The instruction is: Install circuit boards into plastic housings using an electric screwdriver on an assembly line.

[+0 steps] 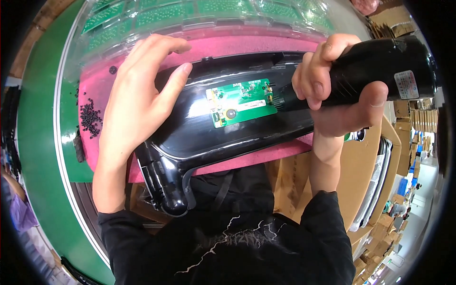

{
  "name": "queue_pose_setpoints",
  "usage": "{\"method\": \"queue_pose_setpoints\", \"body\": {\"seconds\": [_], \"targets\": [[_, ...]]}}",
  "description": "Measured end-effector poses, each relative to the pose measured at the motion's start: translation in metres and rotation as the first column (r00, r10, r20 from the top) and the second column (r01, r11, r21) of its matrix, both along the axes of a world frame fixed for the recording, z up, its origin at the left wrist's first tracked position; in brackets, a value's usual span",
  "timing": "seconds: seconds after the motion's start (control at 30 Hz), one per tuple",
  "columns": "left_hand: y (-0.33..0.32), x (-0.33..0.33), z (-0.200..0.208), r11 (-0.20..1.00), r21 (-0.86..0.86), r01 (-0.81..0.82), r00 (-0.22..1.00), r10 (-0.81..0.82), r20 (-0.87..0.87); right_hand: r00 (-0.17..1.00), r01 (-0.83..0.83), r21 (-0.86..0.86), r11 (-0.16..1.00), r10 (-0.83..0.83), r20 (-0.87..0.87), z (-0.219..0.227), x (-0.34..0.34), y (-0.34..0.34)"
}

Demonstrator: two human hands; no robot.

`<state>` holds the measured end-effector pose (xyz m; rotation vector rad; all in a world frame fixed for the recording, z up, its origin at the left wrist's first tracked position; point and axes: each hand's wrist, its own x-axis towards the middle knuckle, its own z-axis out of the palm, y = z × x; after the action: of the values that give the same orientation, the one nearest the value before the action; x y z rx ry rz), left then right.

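A long, glossy black plastic housing [187, 137] lies open side up across the pink mat in front of me. A green circuit board [247, 102] sits tilted inside its hollow, with pins along its right edge. My left hand [137, 95] is over the housing's left end, fingers loosely bent and thumb apart, holding nothing. In my right hand [313, 78] is a thick black cylinder [368, 69] with a small white label, held sideways above the housing's right end. The fingers wrap round it; its left tip is hidden behind them.
Small black screws [90, 116] lie heaped on the left of the pink mat [247, 159]. Clear plastic trays [190, 21] with several green boards stand at the back. A large cardboard box [363, 175] stands to the right, below table height. The green table [40, 114] extends left.
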<state>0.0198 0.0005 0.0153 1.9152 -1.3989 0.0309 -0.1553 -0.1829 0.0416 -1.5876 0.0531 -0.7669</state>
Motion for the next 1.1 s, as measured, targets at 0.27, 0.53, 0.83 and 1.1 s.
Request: {"method": "queue_pose_setpoints", "body": {"seconds": [0.27,0.53,0.83,1.1], "targets": [[0.005,0.003,-0.007,0.978,0.21,0.011,0.997,-0.026,0.067,0.986,-0.152,0.154,0.976,0.138,0.094,0.001,-0.004,-0.014],[0.005,-0.008,-0.006,0.918,0.373,0.133,0.984,-0.167,0.061,0.973,0.215,0.753,0.622,-0.2,-0.113,0.02,-0.011,-0.061],[0.005,-0.017,0.007,0.921,0.382,0.076,0.984,-0.132,0.123,0.742,0.643,-0.235,0.729,-0.669,-0.049,0.03,-0.153,-0.106],[0.064,-0.032,0.022,0.987,0.158,0.024,0.955,-0.07,0.289,-0.246,0.413,-0.904,-0.109,-0.969,0.004,-0.119,-0.409,-0.224]]}}
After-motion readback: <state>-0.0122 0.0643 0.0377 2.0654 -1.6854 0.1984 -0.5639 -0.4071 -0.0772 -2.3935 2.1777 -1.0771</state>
